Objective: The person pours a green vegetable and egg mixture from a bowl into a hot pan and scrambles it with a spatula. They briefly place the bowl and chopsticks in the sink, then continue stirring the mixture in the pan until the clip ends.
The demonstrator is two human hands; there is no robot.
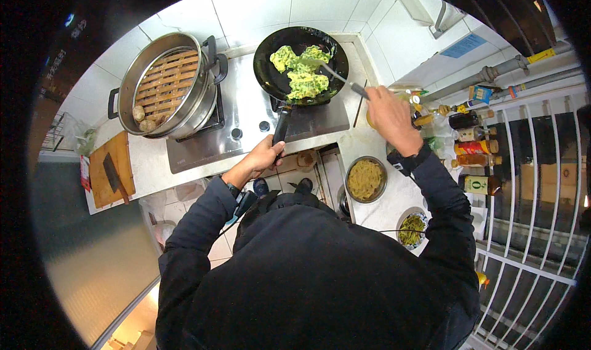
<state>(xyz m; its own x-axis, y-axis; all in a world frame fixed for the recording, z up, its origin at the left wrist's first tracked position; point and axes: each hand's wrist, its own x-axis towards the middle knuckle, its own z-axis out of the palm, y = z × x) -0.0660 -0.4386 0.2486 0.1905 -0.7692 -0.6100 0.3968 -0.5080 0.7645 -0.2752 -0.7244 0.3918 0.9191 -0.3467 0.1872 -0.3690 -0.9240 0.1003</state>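
Note:
My left hand (264, 157) grips the black handle (281, 130) of a dark frying pan (270, 83), which sits over the right burner of the gas stove. In the pan lie several lumps of egg mixed with chopped greens (308, 85). My right hand (390, 114) is closed around the dark handle of a metal spatula (339, 76). Its shaft slants down to the left into the pan, and the blade's end is blurred among the egg pieces.
Left on the stove (249, 105) stands a steamer pot (127, 117) with a bamboo rack (168, 82) and root vegetables (147, 124). A cleaver (111, 173) lies on a cutting board (99, 158). To the right are a bowl of noodle-like strips (365, 179), a bowl of greens (412, 230) and several bottles (475, 147).

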